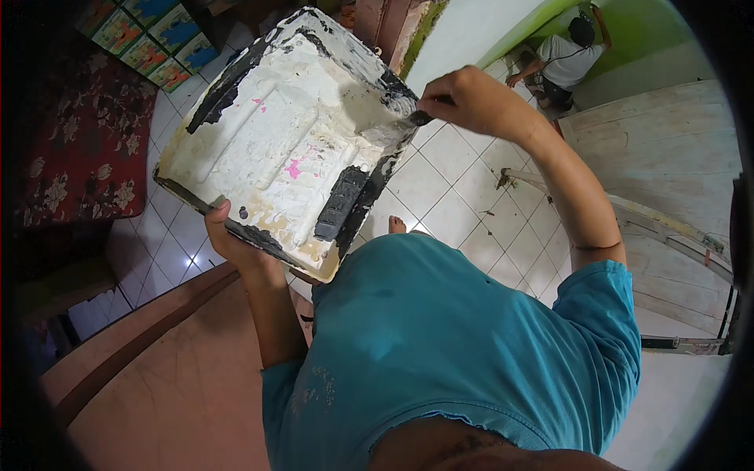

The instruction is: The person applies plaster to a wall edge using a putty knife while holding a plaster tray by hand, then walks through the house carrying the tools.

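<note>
A paint tray [259, 149], crusted with white and black dried paint and a few pink spots, is held up tilted in front of my teal shirt. My left hand [236, 239] grips its lower left rim, thumb over the edge and the other fingers hidden underneath. At the upper right rim, the fingers of my right hand [471, 100] are closed in a pinch on a dark strip [422, 118], which looks like dried paint. A black ribbed patch [342, 202] lies inside the tray near its lower right wall.
At the upper right another person [569, 59] crouches beside a green and white wall. A whitish wooden door panel [667, 141] leans at the right. Dark debris [503, 180] lies on the white tiled floor [448, 188]. A red floral cloth [86, 149] is at the left.
</note>
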Tool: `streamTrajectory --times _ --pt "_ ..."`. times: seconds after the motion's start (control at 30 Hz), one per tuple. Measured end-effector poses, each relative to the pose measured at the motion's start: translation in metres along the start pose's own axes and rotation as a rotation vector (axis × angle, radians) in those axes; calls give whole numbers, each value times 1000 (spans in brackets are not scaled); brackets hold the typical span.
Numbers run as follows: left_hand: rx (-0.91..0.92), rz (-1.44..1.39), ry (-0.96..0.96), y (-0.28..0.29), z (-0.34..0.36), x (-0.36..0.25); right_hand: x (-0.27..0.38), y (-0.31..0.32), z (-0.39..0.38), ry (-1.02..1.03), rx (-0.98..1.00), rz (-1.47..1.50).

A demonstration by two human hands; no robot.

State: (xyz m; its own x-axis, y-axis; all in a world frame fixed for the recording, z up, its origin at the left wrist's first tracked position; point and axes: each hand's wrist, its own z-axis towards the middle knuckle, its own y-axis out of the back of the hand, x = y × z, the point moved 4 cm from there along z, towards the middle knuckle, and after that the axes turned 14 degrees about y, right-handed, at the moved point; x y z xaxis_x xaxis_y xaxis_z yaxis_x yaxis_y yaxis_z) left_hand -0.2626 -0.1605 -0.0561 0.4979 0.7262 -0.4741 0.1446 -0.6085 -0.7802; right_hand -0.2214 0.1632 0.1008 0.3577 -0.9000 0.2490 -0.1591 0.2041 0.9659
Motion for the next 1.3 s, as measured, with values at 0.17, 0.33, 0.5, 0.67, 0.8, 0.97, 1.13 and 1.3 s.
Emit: streamTrajectory --times 0.17,0.33,0.5,0.67,0.8,0.97,1.13,1.3 --pt "-6 22 -42 2 -4 -3 -15 2 11 53 35 12" --pt "-13 8 -28 0 -7 -5 -40 -8 14 -281 214 396" --pt "-52 77 -51 -23 -2 -8 -85 -28 -17 -388 119 675" --pt "-102 172 15 -65 10 -20 -106 -27 -13 -326 98 750" --pt "-65 273 -12 -90 18 -26 -78 -1 10 -90 18 440" --pt "-87 259 -14 -99 19 -26 -72 8 15 91 30 324" --pt "-86 296 -12 -96 16 -28 -83 13 16 -254 227 592" --pt "-59 279 -32 -94 17 -30 -112 2 5 -353 116 847"
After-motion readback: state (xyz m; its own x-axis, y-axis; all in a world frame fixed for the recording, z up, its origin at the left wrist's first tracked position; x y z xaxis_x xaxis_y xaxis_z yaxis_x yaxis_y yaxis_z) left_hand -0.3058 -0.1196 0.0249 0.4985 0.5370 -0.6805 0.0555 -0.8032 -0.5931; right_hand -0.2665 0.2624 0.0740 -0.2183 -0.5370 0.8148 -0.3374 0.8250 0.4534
